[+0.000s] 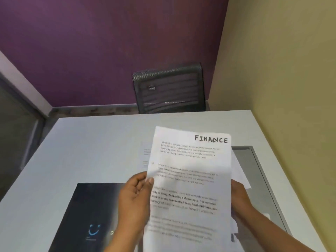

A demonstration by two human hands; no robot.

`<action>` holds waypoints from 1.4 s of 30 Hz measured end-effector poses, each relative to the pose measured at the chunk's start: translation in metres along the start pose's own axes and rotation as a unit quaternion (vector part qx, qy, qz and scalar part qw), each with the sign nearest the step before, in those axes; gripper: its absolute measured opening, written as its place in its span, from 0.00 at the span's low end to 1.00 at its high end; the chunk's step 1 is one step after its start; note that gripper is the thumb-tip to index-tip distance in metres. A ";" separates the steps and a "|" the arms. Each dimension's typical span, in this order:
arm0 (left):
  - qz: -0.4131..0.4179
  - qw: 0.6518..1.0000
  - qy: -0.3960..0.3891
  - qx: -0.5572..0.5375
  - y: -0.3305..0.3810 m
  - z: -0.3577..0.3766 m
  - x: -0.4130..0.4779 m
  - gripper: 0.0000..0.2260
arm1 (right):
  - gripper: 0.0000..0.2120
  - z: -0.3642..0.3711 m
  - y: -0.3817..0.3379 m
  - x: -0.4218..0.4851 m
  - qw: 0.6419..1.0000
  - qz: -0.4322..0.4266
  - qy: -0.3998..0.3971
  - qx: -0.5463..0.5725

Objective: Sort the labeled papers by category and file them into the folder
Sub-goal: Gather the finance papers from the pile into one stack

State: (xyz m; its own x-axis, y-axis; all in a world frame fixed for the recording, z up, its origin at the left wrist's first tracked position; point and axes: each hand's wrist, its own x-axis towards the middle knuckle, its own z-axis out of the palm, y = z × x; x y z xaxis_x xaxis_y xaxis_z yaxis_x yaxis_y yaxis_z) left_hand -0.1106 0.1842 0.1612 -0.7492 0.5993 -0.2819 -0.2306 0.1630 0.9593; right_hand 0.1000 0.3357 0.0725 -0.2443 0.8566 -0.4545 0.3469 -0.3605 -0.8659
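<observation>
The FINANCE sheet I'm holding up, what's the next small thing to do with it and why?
Probably slide the FINANCE sheet off the front of the stack with your left hand. Its label is already readable, your right hand grips more papers behind it, and those labels are hidden until it moves aside.

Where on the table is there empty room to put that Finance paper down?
The table is bare along its far edge near the chair and on the left above the dark folder. The near middle is crowded: both hands, papers, grey tray.
</observation>
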 end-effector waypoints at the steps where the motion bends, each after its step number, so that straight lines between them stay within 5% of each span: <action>1: -0.015 1.000 0.007 -0.003 -0.011 0.002 -0.011 0.05 | 0.15 -0.001 -0.003 -0.014 1.000 0.007 -0.010 0.001; 3: -0.040 0.999 0.033 -0.011 -0.029 0.002 -0.029 0.05 | 0.16 -0.005 -0.002 -0.042 0.999 0.017 -0.038 0.005; 6: -0.062 0.997 0.043 0.000 -0.042 -0.005 -0.053 0.04 | 0.05 -0.012 0.001 -0.081 0.996 0.018 -0.085 0.031; 10: -0.032 0.993 0.043 0.102 -0.053 -0.017 -0.079 0.06 | 0.15 -0.022 0.007 -0.120 0.979 0.051 -0.145 0.136; 17: -0.087 0.993 -0.060 0.047 -0.057 -0.033 -0.105 0.05 | 0.07 -0.033 0.004 -0.154 0.983 0.047 -0.143 0.105; 25: -0.065 0.994 -0.091 -0.009 -0.069 -0.036 -0.119 0.28 | 0.29 -0.038 0.010 -0.171 0.975 0.045 -0.133 0.174; 28: -0.066 0.992 -0.107 -0.008 -0.075 -0.036 -0.122 0.20 | 0.43 -0.037 0.018 -0.177 0.981 -0.024 -0.158 0.108; 32: -0.091 0.990 -0.089 -0.062 -0.074 -0.031 -0.131 0.12 | 0.48 -0.039 0.030 -0.184 0.974 -0.060 -0.187 0.115; 34: -0.090 0.990 -0.085 -0.072 -0.068 -0.028 -0.135 0.10 | 0.41 -0.040 0.031 -0.186 0.983 -0.072 -0.145 0.088; 37: -0.049 0.992 -0.099 -0.057 -0.059 -0.024 -0.141 0.11 | 0.15 -0.040 0.033 -0.185 0.995 -0.096 -0.040 0.008; 42: 0.054 0.993 -0.106 0.029 -0.038 -0.017 -0.142 0.12 | 0.11 -0.041 0.028 -0.183 0.992 -0.126 0.017 0.007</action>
State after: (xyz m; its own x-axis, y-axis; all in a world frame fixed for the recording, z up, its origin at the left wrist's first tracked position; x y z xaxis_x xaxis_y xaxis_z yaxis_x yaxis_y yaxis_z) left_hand -0.0056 0.0797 0.1643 -0.6193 0.7658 -0.1732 -0.1156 0.1292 0.9849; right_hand 0.1915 0.1838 0.1399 -0.2915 0.9317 -0.2166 0.2665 -0.1383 -0.9539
